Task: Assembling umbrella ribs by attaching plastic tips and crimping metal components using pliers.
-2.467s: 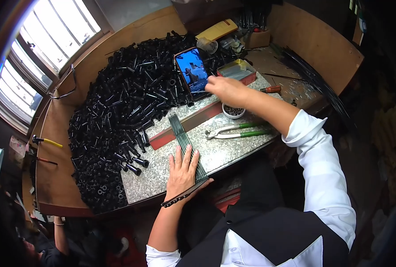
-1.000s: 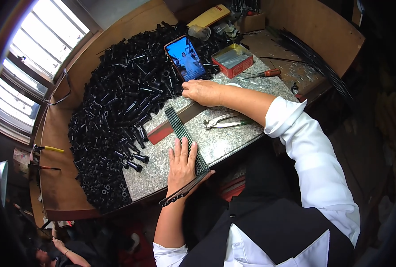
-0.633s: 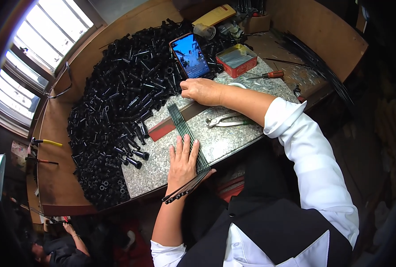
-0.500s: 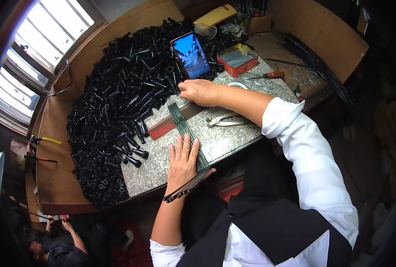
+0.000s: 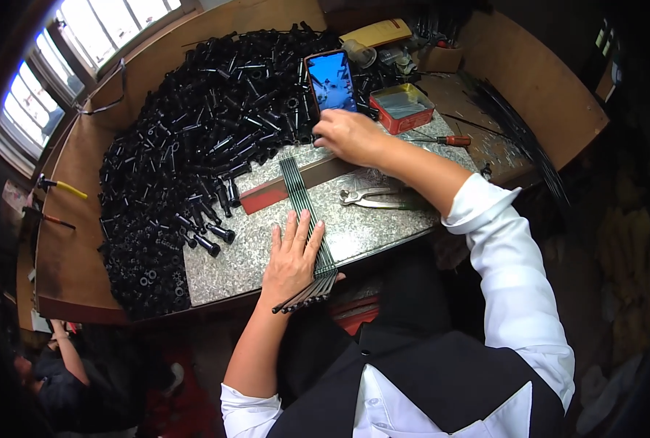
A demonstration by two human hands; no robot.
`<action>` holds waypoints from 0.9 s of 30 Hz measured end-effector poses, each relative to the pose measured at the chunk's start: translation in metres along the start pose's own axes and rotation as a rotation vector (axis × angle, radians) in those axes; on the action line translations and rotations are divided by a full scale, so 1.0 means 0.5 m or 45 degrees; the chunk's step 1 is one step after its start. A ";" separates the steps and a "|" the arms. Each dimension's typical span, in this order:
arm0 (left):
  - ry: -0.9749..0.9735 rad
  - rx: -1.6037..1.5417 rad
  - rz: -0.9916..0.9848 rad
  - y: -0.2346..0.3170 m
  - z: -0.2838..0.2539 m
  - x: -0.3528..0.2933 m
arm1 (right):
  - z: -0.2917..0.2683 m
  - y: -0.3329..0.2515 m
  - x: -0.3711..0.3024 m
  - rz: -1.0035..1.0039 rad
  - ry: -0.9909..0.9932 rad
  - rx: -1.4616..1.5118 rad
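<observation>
A row of slim rods (image 5: 299, 191), dark with a greenish sheen, lies side by side on a speckled grey work surface (image 5: 223, 270), crossing over a red-and-brown bar (image 5: 263, 198). The rods run straight and nearly parallel for most of their length, then bend at the near edge of the surface, where their lower ends fan toward the lower left and finish in small, dark, thickened tips.

The worker's left hand (image 5: 288, 266) rests palm down on the lower stretch of the rods, its fingers extended along and over them and its thumb tip showing on their far right side, holding the row in place. The straight part reaches out beyond the fingertips; the bent ends jut out beside the wrist.

The right hand (image 5: 350, 136) hangs beyond the rods' upper ends, just in front of a lit phone (image 5: 331, 84), its fingers curled inward; whether they hold anything cannot be told. A heap of black cylindrical parts (image 5: 201, 131) spreads to the left, while pincers (image 5: 372, 198), a red tin (image 5: 411, 123) and a screwdriver (image 5: 458, 140) lie to the right.
</observation>
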State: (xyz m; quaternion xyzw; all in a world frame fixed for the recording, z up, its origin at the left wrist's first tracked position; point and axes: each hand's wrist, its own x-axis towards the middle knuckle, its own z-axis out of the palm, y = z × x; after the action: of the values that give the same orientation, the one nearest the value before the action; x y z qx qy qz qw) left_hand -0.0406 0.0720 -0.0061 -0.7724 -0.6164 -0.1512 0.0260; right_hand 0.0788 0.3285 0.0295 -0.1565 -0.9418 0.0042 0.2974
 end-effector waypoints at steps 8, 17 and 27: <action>0.028 0.067 0.030 -0.005 0.016 0.002 | -0.145 0.197 -0.071 0.550 -0.396 -0.525; 0.021 0.014 0.012 0.001 0.014 0.001 | -0.135 0.257 -0.093 0.730 -0.509 -0.488; 0.005 0.171 0.052 -0.009 0.027 0.001 | -0.143 0.282 -0.094 0.716 -0.622 -0.482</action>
State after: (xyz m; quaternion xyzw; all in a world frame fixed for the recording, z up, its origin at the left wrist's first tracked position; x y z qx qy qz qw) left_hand -0.0421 0.0767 -0.0192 -0.7810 -0.6091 -0.1107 0.0821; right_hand 0.1969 0.4426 0.0478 -0.4538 -0.8894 -0.0511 0.0184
